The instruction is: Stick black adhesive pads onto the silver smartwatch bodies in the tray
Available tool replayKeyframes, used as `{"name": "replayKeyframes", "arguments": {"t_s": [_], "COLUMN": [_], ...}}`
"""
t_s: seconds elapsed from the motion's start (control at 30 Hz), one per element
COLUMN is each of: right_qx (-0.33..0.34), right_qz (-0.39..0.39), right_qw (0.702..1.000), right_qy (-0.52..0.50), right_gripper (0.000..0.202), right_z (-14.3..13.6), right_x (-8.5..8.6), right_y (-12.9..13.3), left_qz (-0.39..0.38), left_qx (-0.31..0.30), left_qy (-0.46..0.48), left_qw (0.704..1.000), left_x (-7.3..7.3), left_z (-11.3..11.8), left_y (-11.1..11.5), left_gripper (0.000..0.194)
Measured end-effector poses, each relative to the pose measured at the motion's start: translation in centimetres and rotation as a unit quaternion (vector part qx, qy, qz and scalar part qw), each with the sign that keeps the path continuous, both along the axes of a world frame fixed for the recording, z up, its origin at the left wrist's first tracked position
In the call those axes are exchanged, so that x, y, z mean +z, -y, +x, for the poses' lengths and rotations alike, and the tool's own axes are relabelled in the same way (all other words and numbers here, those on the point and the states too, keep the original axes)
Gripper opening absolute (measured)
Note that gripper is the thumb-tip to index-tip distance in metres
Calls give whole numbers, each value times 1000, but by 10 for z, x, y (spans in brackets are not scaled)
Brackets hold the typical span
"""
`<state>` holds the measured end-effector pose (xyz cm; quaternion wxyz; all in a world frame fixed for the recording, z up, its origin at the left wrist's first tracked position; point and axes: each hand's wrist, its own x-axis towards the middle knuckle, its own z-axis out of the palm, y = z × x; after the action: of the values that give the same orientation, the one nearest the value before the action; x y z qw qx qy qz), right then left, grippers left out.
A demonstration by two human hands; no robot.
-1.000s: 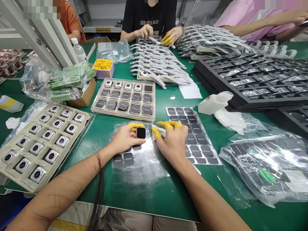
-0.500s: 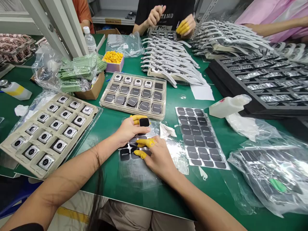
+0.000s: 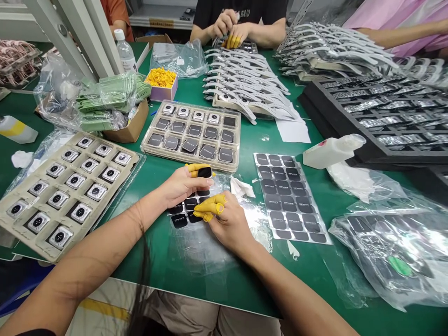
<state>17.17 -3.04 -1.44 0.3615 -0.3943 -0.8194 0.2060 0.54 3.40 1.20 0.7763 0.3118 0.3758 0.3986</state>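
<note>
My left hand (image 3: pixel 180 186), with yellow finger cots, is closed around a smartwatch body (image 3: pixel 204 172), its black screen facing up. Beneath both hands lies a sheet of black square stickers (image 3: pixel 179 220) with pale lettering, partly covered by my fingers. My right hand (image 3: pixel 229 217), also in yellow finger cots, pinches at a sticker (image 3: pixel 192 217) near the sheet's front edge. Whether that sticker has lifted is too small to tell. Just beyond the hands stands a clear tray (image 3: pixel 191 161) of watch bodies, most of them with black squares on top.
At left, a beige tray (image 3: pixel 101 175) holds watch bodies face down. A second sticker sheet (image 3: pixel 289 198), a crumpled wipe (image 3: pixel 242 187) and a white bottle (image 3: pixel 331 151) lie to the right. Straps (image 3: pixel 245 79), a box of yellow finger cots (image 3: pixel 162 88) and a co-worker's hands (image 3: pixel 233 32) are farther back.
My right fingertips have drawn together and moved slightly left onto a sticker near the front. My left hand still holds the watch body. The co-worker's hands have come together.
</note>
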Motion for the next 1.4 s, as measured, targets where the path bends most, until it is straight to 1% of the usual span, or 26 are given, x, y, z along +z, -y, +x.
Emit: {"name": "replayKeyframes", "arguments": {"t_s": [0.1, 0.17, 0.2, 0.23, 0.27, 0.3, 0.33, 0.37, 0.4, 0.47, 0.5, 0.53, 0.57, 0.6, 0.7, 0.8, 0.83, 0.93, 0.97, 1.1, 1.2, 1.23, 1.27, 1.33, 1.4], "right_qx": [18, 33, 49, 72, 95, 106, 87, 41, -22, -147, -182, -194, -192, -185, -172, -169, -168, -168, -168, -173, -166, -161, -155, -150, -148], "right_qz": [29, 26, 5, -35, -87, -149, -204, -250, -283, -324, -343, -363, -384, -401, -436, -444, -444, -444, -445, -458, -458, -456, -453, -446, -444], "right_qw": [999, 999, 998, 995, 987, 970, 950, 928, 907, 869, 853, 839, 828, 818, 799, 794, 795, 798, 798, 788, 789, 790, 793, 799, 801], "right_qy": [-11, -14, -27, -54, -99, -159, -221, -275, -312, -344, -349, -355, -361, -368, -376, -380, -378, -371, -370, -375, -375, -376, -377, -375, -374], "right_gripper": [27, 27, 24, 21, 22, 28, 30, 29, 27, 31, 36, 39, 40, 40, 39, 40, 40, 41, 41, 42, 41, 41, 40, 38, 37], "right_z": [2, 8, 12, 18, 24, 30, 35, 39, 42, 43, 42, 40, 39, 37, 35, 35, 35, 35, 35, 36, 37, 37, 36, 36, 36], "right_x": [4, 12, 18, 24, 30, 34, 38, 39, 38, 33, 29, 26, 23, 22, 21, 23, 22, 21, 21, 22, 23, 23, 23, 24, 25], "right_y": [0, 2, 3, 3, 2, 1, -2, -5, -9, -18, -22, -26, -28, -31, -33, -31, -31, -31, -31, -32, -32, -31, -31, -30, -30], "left_qz": [5, 5, 6, 11, 21, 35, 53, 76, 103, 166, 198, 225, 245, 258, 272, 287, 292, 297, 297, 291, 287, 286, 286, 291, 298], "left_qx": [-6, -7, -5, 1, 6, 9, 5, -5, -21, -62, -77, -86, -89, -90, -93, -96, -94, -90, -89, -97, -102, -102, -101, -101, -99], "left_qy": [-3, -15, -22, -31, -42, -55, -73, -97, -131, -230, -282, -325, -352, -364, -364, -378, -383, -407, -412, -415, -430, -430, -426, -414, -405], "left_qw": [1000, 1000, 1000, 999, 999, 998, 996, 992, 986, 957, 936, 915, 899, 890, 886, 875, 871, 859, 857, 857, 850, 850, 852, 856, 859], "left_x": [1, 0, -1, -2, -4, -6, -8, -10, -12, -14, -14, -13, -12, -11, -8, -6, -6, -7, -7, -7, -6, -5, -5, -5, -5], "left_z": [0, 1, 1, 1, 2, 3, 4, 5, 7, 9, 10, 11, 11, 12, 13, 15, 15, 16, 16, 15, 16, 16, 16, 16, 15], "left_y": [0, 0, 0, 1, 2, 3, 5, 7, 10, 16, 18, 19, 20, 21, 20, 19, 20, 20, 20, 19, 19, 19, 19, 19, 19], "left_gripper": [37, 38, 39, 41, 44, 48, 53, 58, 61, 57, 52, 49, 49, 50, 54, 52, 47, 16, 12, 17, 15, 17, 24, 43, 52]}}
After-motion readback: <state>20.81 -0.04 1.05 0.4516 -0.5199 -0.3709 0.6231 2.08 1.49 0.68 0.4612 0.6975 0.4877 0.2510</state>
